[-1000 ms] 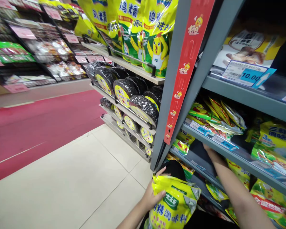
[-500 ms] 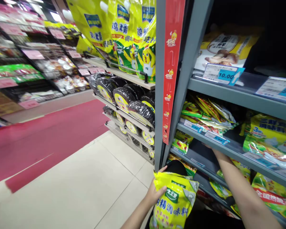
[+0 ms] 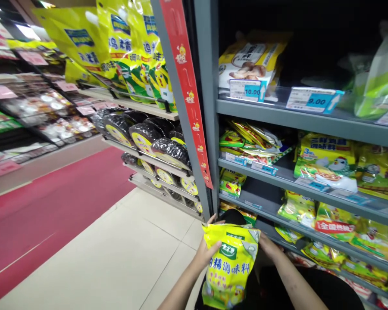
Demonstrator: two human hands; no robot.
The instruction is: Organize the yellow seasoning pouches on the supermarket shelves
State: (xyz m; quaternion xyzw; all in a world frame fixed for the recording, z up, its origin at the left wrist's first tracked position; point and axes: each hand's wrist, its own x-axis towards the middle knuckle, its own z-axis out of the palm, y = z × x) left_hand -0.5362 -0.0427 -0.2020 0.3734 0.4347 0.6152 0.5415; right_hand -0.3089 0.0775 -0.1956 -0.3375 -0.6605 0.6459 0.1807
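Observation:
A yellow bag of chicken seasoning (image 3: pixel 228 280) with a green oval label is upright low in front of me. A second green label behind its top edge suggests another bag there. My left hand (image 3: pixel 208 247) is closed on the bag's upper left side, thumb across the front. My right hand (image 3: pixel 265 243) grips the upper right edge, most of its fingers hidden behind the bag. Just beyond the bag, a dark rounded shape (image 3: pixel 232 217) partly shows, perhaps my knee.
Grey shelves (image 3: pixel 297 116) at the right carry seasoning bags (image 3: pixel 326 161) and price tags. A shelf post with a red strip (image 3: pixel 189 99) stands ahead. Left of it are large yellow pouches (image 3: pixel 116 51) and black wrapped discs (image 3: pixel 145 137). Tiled floor (image 3: pixel 116 245) and red carpet (image 3: pixel 58 206) lie left.
My right hand has come out from the lower shelf to the bag's right edge. The left hand still holds the bag. My view has turned right.

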